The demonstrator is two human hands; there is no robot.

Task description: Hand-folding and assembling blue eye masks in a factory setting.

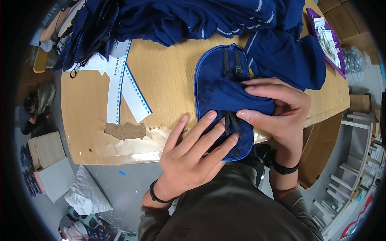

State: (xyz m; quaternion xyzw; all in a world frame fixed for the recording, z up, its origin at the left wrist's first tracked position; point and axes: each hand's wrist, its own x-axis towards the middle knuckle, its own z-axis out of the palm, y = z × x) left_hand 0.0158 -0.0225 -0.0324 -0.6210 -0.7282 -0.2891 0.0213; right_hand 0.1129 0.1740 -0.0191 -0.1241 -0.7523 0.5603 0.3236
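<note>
A dark blue oval eye mask (204, 66) with shiny piping lies lengthwise near the table's front edge. Black elastic straps (227, 64) with small adjusters run along it. Across its middle is a folded dark blue knit piece (241, 98), apparently a sock. My right hand (281, 106) pinches this piece between the thumb below and the fingers above. My left hand (197, 154) lies with fingers spread over the lower part of the mask, its fingertips beside the crossed straps. The mask's lower left part is hidden under those fingers.
Dark blue knit socks with white stitching (193, 20) are heaped along the back of the wooden table (169, 76). More masks (88, 32) hang at the back left, above white printed paper bands (120, 88). A purple tray (337, 66) with small packets stands back right.
</note>
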